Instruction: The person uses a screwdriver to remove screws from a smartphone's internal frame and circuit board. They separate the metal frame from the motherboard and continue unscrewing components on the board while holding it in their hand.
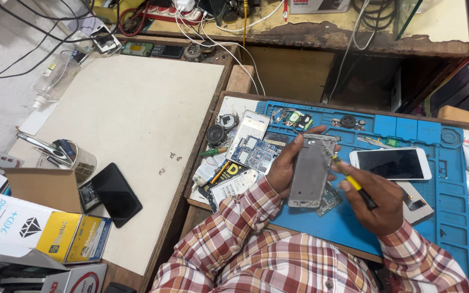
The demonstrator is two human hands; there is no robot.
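Blue repair mat (451, 179) underneath, left hand (284, 165) grips a grey phone frame (310, 171), long axis running away from the person. Right hand (378, 203) clenches a yellow screwdriver (354, 184) at its right edge; white phone (391, 164) lies near.

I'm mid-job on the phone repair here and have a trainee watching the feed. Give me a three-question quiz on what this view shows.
1. True or false: the left hand holds the grey phone frame above the blue work mat.
2. Which tool does the right hand hold? A) a soldering iron B) a yellow-and-black screwdriver C) scissors
3. What lies on the mat just right of the frame, screen up?

Key: 1 true; 2 B; 3 the white phone.
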